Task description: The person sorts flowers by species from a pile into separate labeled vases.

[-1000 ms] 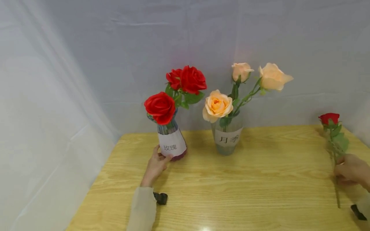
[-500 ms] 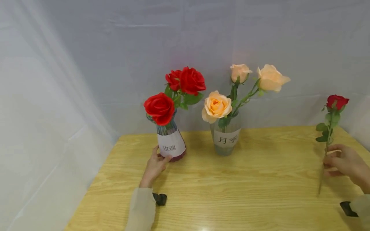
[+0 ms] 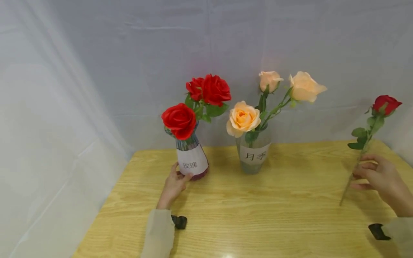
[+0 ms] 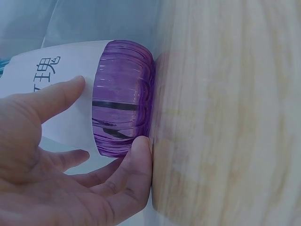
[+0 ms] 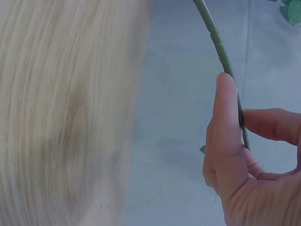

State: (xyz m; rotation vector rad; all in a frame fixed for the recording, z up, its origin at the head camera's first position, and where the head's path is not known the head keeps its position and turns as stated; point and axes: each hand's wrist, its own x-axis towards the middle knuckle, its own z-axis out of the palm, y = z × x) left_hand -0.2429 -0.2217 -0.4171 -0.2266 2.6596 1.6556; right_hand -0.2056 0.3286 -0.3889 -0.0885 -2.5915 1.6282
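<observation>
My left hand (image 3: pixel 173 186) holds the lower part of a glass vase (image 3: pixel 181 144) with a purple base and a white paper label (image 3: pixel 193 159). In the left wrist view, the thumb (image 4: pixel 66 96) lies over the label and the other fingers reach to the purple base (image 4: pixel 123 89). Red roses (image 3: pixel 179 121) stand in this vase. Over at the right, my right hand (image 3: pixel 382 181) pinches the green stem (image 5: pixel 217 40) of a single red rose (image 3: pixel 386 105). Its bloom leans up to the right and the stem's lower end points down to the left.
Another glass vase (image 3: pixel 251 168) stands right of the left one, labelled too, with peach roses (image 3: pixel 244 117) in it; two of their blooms spread high to the right. A pale cloth (image 3: pixel 155 53) hangs behind the wooden table (image 3: pixel 258 211).
My right hand has lifted the red rose and moved it left, and its stem has tilted, lower end to the left. The left hand stays at its vase.
</observation>
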